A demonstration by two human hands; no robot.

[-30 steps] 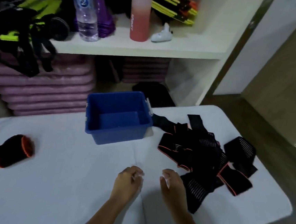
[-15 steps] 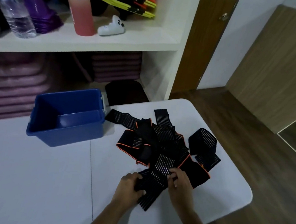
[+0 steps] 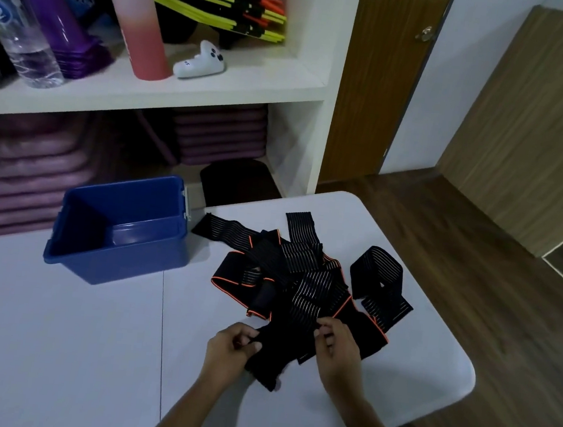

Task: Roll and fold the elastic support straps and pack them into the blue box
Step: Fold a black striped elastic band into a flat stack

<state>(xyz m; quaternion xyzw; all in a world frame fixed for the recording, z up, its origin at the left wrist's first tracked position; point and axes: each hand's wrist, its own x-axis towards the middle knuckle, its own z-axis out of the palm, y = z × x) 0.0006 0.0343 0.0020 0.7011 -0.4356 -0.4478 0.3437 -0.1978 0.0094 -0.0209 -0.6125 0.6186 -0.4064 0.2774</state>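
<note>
**Both hands on one strap at the near edge of the pile**

Your left hand (image 3: 231,349) has its fingers curled round the left edge of a black strap (image 3: 281,347). Your right hand (image 3: 337,349) pinches the same strap's right edge between thumb and fingertips. The part you hold looks plain black, wide and limp. Its near end droops onto the white tabletop (image 3: 54,346) between your wrists, and its far end runs into the heap.

The pile of straps (image 3: 301,277) lies at twelve o'clock from your hands, touching the strap you hold. These are black elastic bands with thin pale ribbing and orange piping along some edges. They lie crossed and tangled over one another. One looped band (image 3: 380,284) lies at the pile's three o'clock side, near the tabletop's right edge.

The blue box (image 3: 124,263) stands at ten o'clock from your hands, just beside the pile's far-left strap end. Its top is open and its blue floor shows.
</note>
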